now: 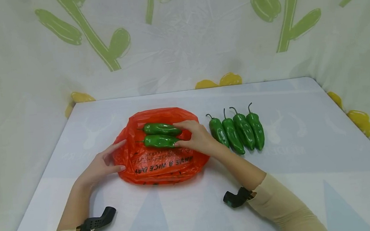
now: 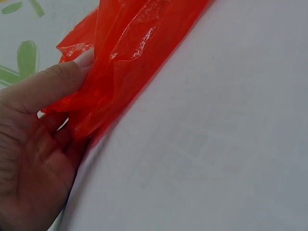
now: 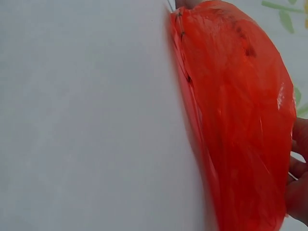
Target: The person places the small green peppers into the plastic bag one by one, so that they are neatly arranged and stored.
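Note:
A red plastic bag (image 1: 168, 172) lies spread on the table with its mouth facing up. On it, side by side, are two green chili peppers, the upper pepper (image 1: 159, 129) and the lower pepper (image 1: 157, 141), stems to the left. My left hand (image 1: 98, 169) holds the bag's left edge; the left wrist view shows the thumb (image 2: 62, 79) at the red film and curled fingers partly behind it. My right hand (image 1: 198, 138) spans the tips of both peppers, thumb at the lower one, fingers over the upper one. The bag hides the peppers in the right wrist view.
Several more green chili peppers (image 1: 243, 131) lie in a row just right of the bag, stems pointing away. The white table (image 1: 311, 200) ends at its back edge before a wall covering (image 1: 179, 53) printed with leaves. Black wrist cameras (image 1: 98, 220) sit on both forearms.

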`<state>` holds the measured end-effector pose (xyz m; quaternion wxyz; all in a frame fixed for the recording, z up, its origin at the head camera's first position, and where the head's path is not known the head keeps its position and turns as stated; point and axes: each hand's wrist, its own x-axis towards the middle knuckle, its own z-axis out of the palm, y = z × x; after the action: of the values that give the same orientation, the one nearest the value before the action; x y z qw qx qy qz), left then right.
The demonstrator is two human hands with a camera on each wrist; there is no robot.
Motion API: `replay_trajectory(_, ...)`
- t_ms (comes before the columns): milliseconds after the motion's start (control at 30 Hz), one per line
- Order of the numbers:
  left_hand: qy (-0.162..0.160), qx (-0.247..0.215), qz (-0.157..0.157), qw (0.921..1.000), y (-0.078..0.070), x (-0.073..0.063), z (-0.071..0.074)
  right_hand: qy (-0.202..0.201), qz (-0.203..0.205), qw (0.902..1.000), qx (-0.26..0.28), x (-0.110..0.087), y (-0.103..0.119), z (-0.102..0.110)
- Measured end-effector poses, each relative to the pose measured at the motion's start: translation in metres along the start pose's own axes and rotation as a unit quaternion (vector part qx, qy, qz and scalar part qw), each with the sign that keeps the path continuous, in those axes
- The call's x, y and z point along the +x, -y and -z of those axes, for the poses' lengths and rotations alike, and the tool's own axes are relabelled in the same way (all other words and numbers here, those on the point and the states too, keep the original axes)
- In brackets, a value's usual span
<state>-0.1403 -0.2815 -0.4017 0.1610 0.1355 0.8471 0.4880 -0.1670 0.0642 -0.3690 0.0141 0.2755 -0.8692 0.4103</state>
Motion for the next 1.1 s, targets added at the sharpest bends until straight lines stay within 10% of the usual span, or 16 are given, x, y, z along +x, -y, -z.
replay_trajectory(1100, -0.004, -0.006, 0.005, 1.0000, 0.001, -0.001, -0.001, -0.099, 0.022, 0.9948, 0.007, -0.038, -0.027, 0.062)
